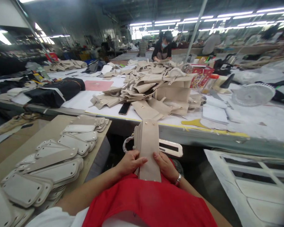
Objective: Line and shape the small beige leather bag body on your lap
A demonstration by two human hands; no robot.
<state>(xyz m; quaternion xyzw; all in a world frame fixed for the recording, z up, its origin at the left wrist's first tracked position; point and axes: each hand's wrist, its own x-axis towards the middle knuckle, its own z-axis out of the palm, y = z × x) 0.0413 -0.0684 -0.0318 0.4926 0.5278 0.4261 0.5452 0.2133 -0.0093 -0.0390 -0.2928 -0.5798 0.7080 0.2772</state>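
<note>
A beige handbag [149, 142] stands upright against my lap, its long flat panel facing up with small metal studs near the far end. My left hand [130, 162] grips its left edge, the thumb lying across the panel. On the opposite edge my right hand [165, 164] is closed round the side, thumb on top. A curved handle in clear wrap [127, 144] sticks out at the left of the bag. To its right juts a pale slotted strip [171, 148]. The fingers under the bag are hidden.
Flat beige bag pieces with holes [54, 171] lie stacked on a board at left. Ahead, a white-covered table [73, 100] carries a heap of beige bag parts [144, 85], a phone [124, 108] and a round clear lid [253, 94]. A co-worker [162, 47] sits beyond.
</note>
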